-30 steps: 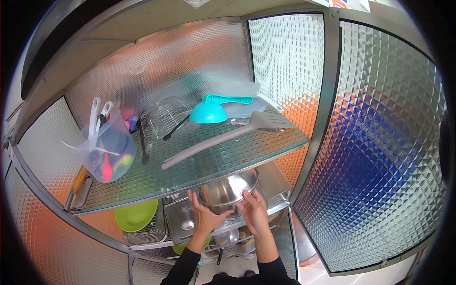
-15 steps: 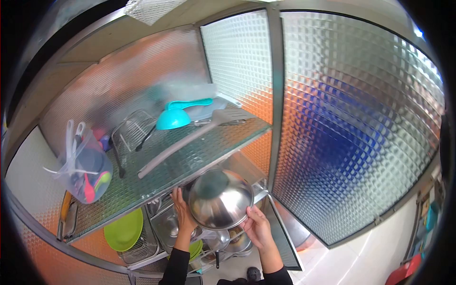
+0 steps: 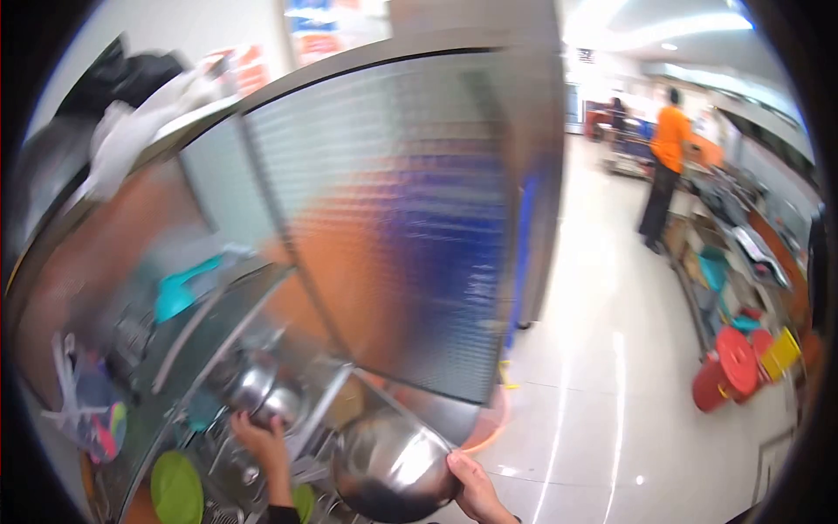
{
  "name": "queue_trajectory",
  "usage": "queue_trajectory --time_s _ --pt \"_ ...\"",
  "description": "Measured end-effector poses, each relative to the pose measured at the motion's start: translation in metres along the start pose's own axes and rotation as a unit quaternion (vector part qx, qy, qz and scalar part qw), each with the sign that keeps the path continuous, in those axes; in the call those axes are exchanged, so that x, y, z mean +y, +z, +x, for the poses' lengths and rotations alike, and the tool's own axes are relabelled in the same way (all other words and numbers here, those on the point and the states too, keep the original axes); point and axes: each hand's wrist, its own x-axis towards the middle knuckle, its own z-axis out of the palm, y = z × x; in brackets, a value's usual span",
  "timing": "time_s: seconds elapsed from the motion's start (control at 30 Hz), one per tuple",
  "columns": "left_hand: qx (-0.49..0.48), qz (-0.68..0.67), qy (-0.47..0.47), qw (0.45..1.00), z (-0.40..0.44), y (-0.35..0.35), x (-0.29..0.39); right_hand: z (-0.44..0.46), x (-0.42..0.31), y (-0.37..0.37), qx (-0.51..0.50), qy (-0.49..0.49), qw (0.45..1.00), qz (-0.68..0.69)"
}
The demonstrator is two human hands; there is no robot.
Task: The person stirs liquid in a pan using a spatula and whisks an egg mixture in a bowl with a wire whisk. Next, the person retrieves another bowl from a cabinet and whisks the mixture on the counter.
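A large shiny steel bowl [image 3: 397, 467] hangs at the lower middle, outside the shelf. My right hand [image 3: 480, 491] grips its right rim, thumb on the outer side. Further left, my left hand [image 3: 266, 450] reaches into the lower shelf, with its fingers and thumb on the lower edge of smaller steel bowls [image 3: 266, 393]. These look stacked or set close together; blur hides the exact contact. A green plate [image 3: 176, 489] stands to the left of that hand.
Above is a glass shelf [image 3: 196, 354] with a turquoise scoop [image 3: 179, 293] and a plastic container of utensils [image 3: 92, 410]. The textured glass door [image 3: 393, 227] stands open. A person in an orange shirt [image 3: 670, 140] is far off, near red bins [image 3: 726, 371].
My view has swung to the right. My left hand has left the large bowl and moved to the smaller bowls on the shelf. My right hand has carried the large bowl outward.
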Motion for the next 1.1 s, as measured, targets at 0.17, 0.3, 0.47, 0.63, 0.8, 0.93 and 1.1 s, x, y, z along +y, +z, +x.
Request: queue_trajectory --time_s 0.17,0.3,0.47,0.63,0.8,0.93,1.1 --pt "-0.020 0.064 -0.033 0.997 -0.017 0.024 -0.019 -0.122 -0.103 -0.091 -0.015 0.013 0.981 -0.195" --pt "0.064 0.208 -0.133 0.967 -0.024 0.025 0.004 -0.255 -0.206 -0.141 0.084 0.052 0.946 -0.309" --pt "0.310 0.083 -0.057 0.945 -0.095 -0.085 0.254 -0.384 -0.272 -0.246 0.201 -0.115 0.832 -0.504" --pt "0.202 -0.218 -0.031 0.954 -0.186 -0.087 0.482 -0.458 -0.374 -0.349 0.308 -0.193 0.654 -0.663" --pt "0.115 -0.454 0.005 0.884 -0.268 -0.070 0.754 -0.542 -0.479 -0.486 0.363 -0.239 0.345 -0.832" --pt "-0.186 -0.546 0.009 0.817 -0.394 -0.053 1.001 -0.630 -0.570 -0.592 0.438 -0.219 0.269 -0.830" --pt "-0.494 -0.632 0.161 0.575 -0.646 -0.141 1.316 -0.761 -0.642 -0.686 0.567 -0.090 0.315 -0.756"
